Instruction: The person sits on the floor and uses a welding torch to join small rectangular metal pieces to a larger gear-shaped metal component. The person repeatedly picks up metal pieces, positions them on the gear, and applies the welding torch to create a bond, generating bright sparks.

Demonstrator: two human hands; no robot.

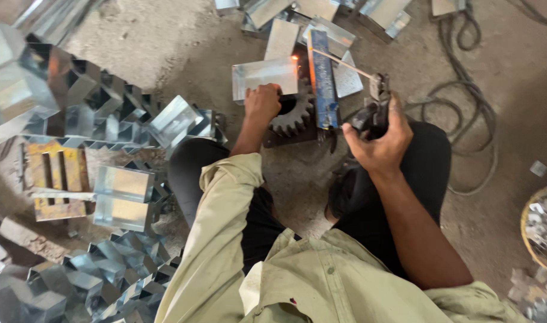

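The right hand [382,140] has its grip clenched around a dark electrode holder [372,110], fingers wrapped over the handle above the right knee. A thin welding rod [340,63] runs from the holder up and to the left, and its tip ends at a small orange glow [295,58] on the upper edge of a shiny sheet-metal piece [264,76]. The left hand [262,101] is closed in a fist (knuckles toward the camera), its grip pressing on the lower edge of that sheet-metal piece and holding it upright against a dark toothed gear [292,115] lying on the floor [166,42]. Just right of the gear, a long blue-grey metal bar [322,78] leans between the two hands. More galvanised sheet pieces [327,24] lie beyond the glow, touching one another. To the left, a heap of folded open-ended metal boxes [94,101] spreads across the floor, beside a yellow slotted frame [58,179]. A dark cable [465,96] loops over the floor on the right, and a round basket of metal scraps [542,227] sits at the right edge.
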